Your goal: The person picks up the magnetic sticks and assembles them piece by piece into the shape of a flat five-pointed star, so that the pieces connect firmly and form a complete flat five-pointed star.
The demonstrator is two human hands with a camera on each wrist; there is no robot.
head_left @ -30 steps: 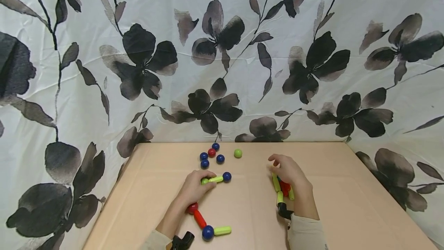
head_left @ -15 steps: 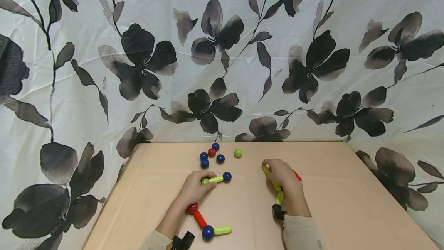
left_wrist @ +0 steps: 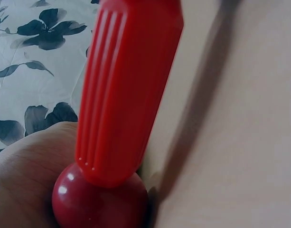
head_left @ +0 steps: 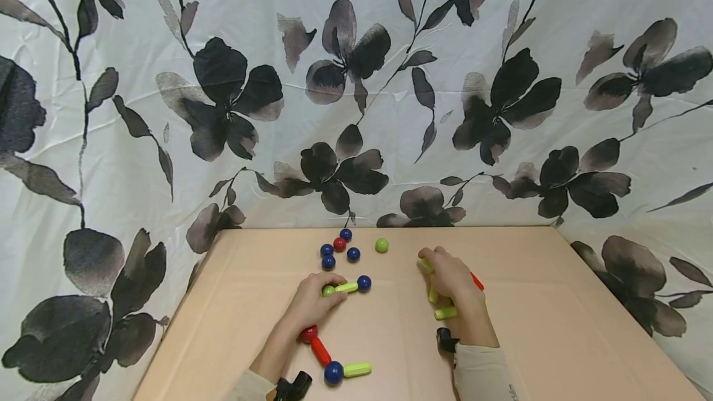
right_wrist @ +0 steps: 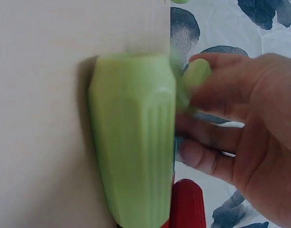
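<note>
On the left, my left hand (head_left: pixel 314 296) holds a green ball (head_left: pixel 328 291) between thumb and fingers. From that ball a green rod (head_left: pixel 347 288) leads to a blue ball (head_left: pixel 364 283). Close under the left wrist, a dark red ball (left_wrist: pixel 100 202) meets a red rod (left_wrist: pixel 128 90), followed by a blue ball (head_left: pixel 333 373) and another green rod (head_left: pixel 358 369). My right hand (head_left: pixel 453 277) pinches a green rod (right_wrist: pixel 198 73) at its fingertips. Beneath that hand are more green rods (right_wrist: pixel 133 142) and a red rod (right_wrist: pixel 188 204), partly hidden by the palm.
Several blue balls (head_left: pixel 353 255) and a red ball (head_left: pixel 339 244) lie loosely grouped near the far edge of the table (head_left: pixel 529 265). A lone green ball (head_left: pixel 381 245) sits to their right. Behind the table hangs a flower-patterned cloth (head_left: pixel 412 141).
My right hand has moved left and a green rod now shows in its fingertips. Under it, a green rod has turned from lengthwise to crosswise. The left hand stays in place.
</note>
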